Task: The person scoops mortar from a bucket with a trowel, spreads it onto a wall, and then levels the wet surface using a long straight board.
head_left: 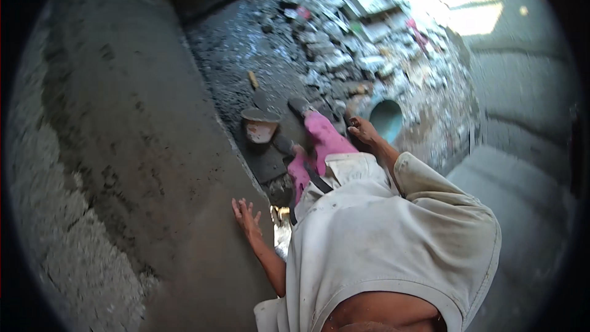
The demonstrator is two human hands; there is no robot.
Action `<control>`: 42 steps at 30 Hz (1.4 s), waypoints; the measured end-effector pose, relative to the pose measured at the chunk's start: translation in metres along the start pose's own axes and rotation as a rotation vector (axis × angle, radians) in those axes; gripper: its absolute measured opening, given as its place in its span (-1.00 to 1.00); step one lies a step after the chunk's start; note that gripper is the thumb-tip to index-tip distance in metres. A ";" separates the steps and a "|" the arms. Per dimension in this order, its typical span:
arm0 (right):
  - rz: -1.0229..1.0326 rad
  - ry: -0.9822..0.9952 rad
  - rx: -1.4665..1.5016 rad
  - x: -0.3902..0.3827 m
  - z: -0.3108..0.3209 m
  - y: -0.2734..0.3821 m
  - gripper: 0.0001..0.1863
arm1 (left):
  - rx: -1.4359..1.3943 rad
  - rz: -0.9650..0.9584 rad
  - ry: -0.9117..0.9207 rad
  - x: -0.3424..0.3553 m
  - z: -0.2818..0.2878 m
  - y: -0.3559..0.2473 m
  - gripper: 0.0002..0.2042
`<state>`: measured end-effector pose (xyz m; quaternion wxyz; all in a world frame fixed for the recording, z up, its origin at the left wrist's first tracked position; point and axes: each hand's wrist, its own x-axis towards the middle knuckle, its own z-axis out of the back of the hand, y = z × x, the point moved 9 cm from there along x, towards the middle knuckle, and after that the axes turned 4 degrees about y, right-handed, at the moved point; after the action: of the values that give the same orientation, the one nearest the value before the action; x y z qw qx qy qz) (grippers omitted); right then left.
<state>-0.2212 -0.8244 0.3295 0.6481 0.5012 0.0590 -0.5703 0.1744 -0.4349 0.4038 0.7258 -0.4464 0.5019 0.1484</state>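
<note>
My left hand [247,216] is spread, fingers apart, at the smooth grey plastered surface [184,178]; whether it touches is unclear. It holds nothing. Low by my right leg, my right hand [364,130] has its fingers curled in. A narrow brownish shape shows at its fingertips, too small to name. Just beyond that hand is a round teal bucket or bowl [387,121], its inside in shadow. Ahead of my feet stands a mortar pan [260,128] with a pale, orange-stained side. A trowel with a yellowish handle [252,79] lies behind the pan.
Broken rubble [335,49] and scraps cover the floor ahead and to the right. A flat board [369,0] lies on the heap. Wet dark gravel [227,49] runs along the plastered surface. Pale rough material [74,234] borders it at far left. Grey block-like surfaces [522,92] rise at right.
</note>
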 end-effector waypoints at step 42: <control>-0.329 -0.316 0.204 -0.431 -0.009 -0.578 -0.50 | 0.441 -0.169 -0.118 -0.153 0.058 0.499 -0.27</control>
<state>-0.8261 -0.4359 0.2678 0.4938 0.4522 -0.0200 -0.7425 -0.1910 -0.0746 0.2921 0.8436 -0.3080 0.4398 -0.0003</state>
